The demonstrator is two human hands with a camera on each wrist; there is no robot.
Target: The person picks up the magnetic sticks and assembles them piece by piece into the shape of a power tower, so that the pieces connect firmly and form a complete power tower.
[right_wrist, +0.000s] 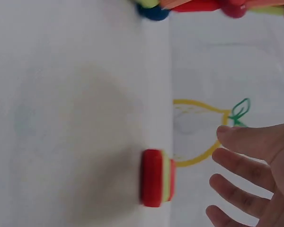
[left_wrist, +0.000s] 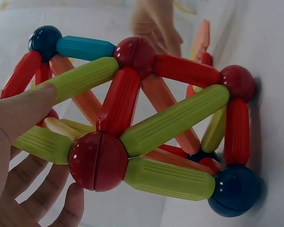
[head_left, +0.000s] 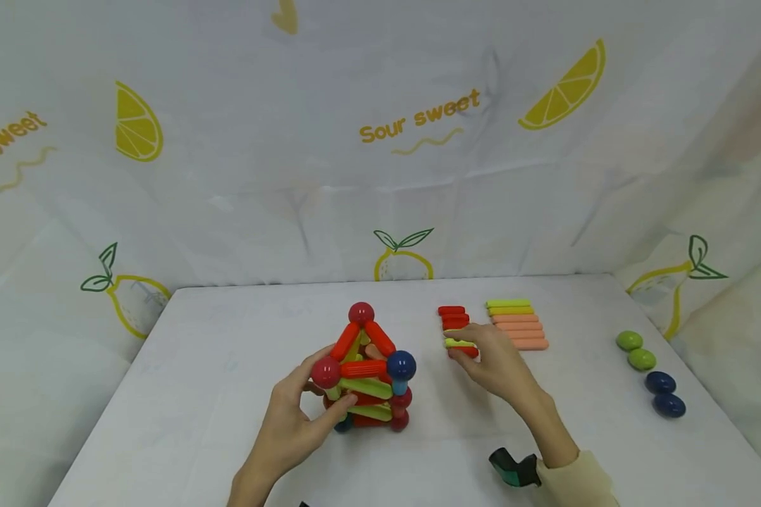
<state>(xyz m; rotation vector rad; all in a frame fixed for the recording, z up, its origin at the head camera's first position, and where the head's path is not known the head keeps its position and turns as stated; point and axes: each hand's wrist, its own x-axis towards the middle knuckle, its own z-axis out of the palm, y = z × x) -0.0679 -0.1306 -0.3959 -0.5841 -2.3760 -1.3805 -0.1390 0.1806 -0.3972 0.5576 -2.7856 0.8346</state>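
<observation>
Left hand [head_left: 292, 422] grips rod-and-ball structure [head_left: 366, 373] on white table [head_left: 196, 394]. Right hand [head_left: 495, 362] touches short red rods [head_left: 454, 320]; orange rods [head_left: 521, 331] just beside.

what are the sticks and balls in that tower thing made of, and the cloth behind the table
Sticks: likely matte moulded plastic, with lengthwise ribs and soft, dull highlights. Balls: probably hard glossy plastic, with sharp reflections and a seam round the middle. The structure, gripped by the left hand, holds at its joints, perhaps magnetically. Backdrop: thin printed fabric or plastic sheeting, creased and slightly translucent.
</observation>
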